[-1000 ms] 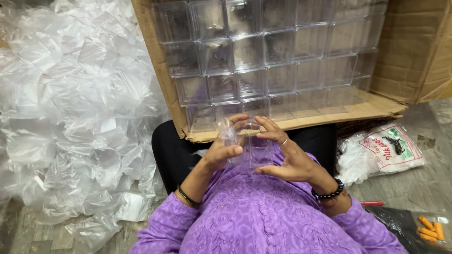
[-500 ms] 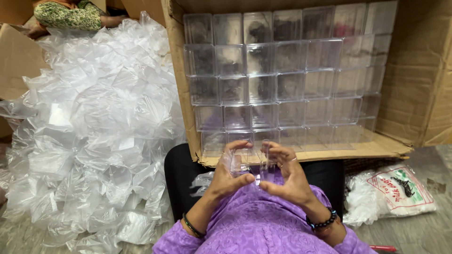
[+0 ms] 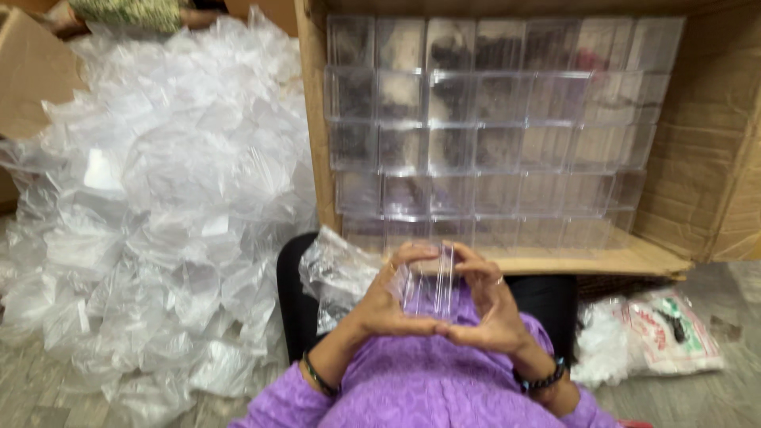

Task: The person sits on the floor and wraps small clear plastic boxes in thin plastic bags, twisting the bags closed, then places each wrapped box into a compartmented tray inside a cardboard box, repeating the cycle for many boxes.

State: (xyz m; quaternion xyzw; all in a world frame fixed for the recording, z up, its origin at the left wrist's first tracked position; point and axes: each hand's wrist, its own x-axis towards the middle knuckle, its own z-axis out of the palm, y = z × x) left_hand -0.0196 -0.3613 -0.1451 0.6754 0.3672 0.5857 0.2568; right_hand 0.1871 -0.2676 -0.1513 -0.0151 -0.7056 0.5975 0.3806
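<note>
Both hands hold one small clear plastic box (image 3: pixel 428 287) just below the open front edge of the big cardboard carton (image 3: pixel 713 158), over the person's lap. The left hand (image 3: pixel 388 305) cups the box's left side, fingers curled over its top edge; the right hand (image 3: pixel 487 309) mirrors it on the right, and the two thumbs meet under the box. So each hand is pressed against the box from its own side, closed round it rather than spread.

Inside the carton, rows of the same clear boxes (image 3: pixel 491 127) stand stacked in a neat grid that nearly fills it. A crumpled clear bag (image 3: pixel 337 273) lies just left of the held box, and a large heap of empty clear bags (image 3: pixel 151 214) spreads left of the carton. A printed white pouch (image 3: pixel 666 329) lies on the floor below the carton's right corner.

The step in hand looks like pressing the box shut or checking it. The next move calls for a firm, even squeeze without letting the slick plastic slip.
</note>
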